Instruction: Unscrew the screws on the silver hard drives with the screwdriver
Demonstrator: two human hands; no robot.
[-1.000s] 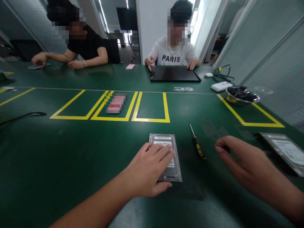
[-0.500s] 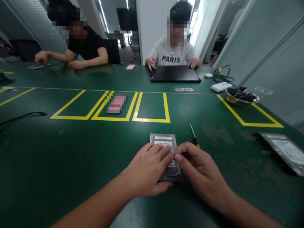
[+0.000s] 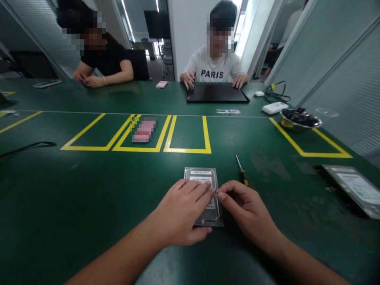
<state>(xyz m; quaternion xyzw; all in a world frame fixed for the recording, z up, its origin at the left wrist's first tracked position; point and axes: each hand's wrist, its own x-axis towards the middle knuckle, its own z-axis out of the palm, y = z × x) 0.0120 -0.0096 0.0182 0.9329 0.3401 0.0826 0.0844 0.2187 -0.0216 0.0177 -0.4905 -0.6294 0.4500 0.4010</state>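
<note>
A silver hard drive [image 3: 211,215] with white barcode labels lies on the green table before me. My left hand [image 3: 185,202] rests across it, fingers stretched out over the labels and thumb at the near edge, covering much of its left side. At the drive's right edge, my right hand [image 3: 247,206] has its thumb and index finger pinched together near my left fingertips. What sits in that pinch, if anything, is too small to make out. A screwdriver [image 3: 243,177] with a black and yellow handle lies just beyond my right hand.
Another hard drive [image 3: 354,186] lies at the right. Yellow tape [image 3: 187,150] marks rectangles on the table [image 3: 97,190]. A metal bowl [image 3: 299,122] of dark items stands at the back right. Across the table sit two people, one with hands on a black laptop [image 3: 218,93].
My right fingers stay pinched by the drive's edge, and my left hand remains on the drive. The person at the far left has drawn one hand back toward the other. The view shifts slightly.
</note>
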